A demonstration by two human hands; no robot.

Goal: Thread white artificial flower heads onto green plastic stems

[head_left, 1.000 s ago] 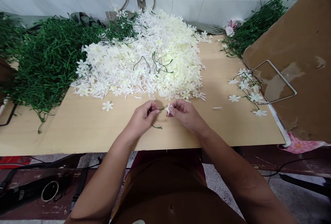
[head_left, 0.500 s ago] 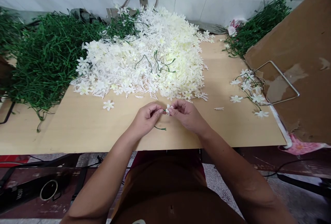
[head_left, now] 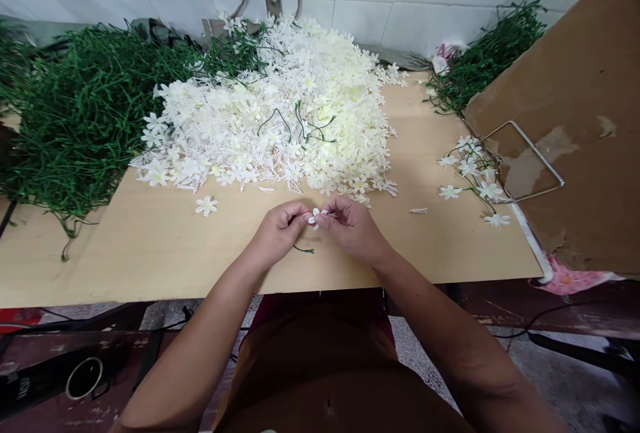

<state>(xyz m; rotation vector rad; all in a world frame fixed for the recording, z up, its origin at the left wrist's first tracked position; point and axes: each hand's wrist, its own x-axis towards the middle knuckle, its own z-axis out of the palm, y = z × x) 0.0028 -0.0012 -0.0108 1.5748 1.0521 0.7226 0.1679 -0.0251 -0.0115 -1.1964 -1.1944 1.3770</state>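
Near the table's front edge, my left hand (head_left: 281, 231) pinches a green artificial flower stem (head_left: 303, 250), whose lower branch hangs out below the fingers. Between both sets of fingertips sits a small white artificial flower (head_left: 317, 217). My right hand (head_left: 353, 227) pinches at this flower, with thin white strands sticking out past its fingers. The fingertips hide where flower and stem meet. A single loose white flower (head_left: 207, 205) lies on the table to the left of my hands.
A large heap of white flowers (head_left: 345, 106) covers the table's middle. Green stems (head_left: 85, 106) pile up at left, more stems (head_left: 493, 53) at back right. A finished-looking flower spray (head_left: 487, 189) lies by a leaning cardboard sheet (head_left: 565, 133) with a metal wire loop (head_left: 547, 156).
The fingertips of both hands have come closer together around the white flower, which now shows its petals facing up. The view has shifted slightly.
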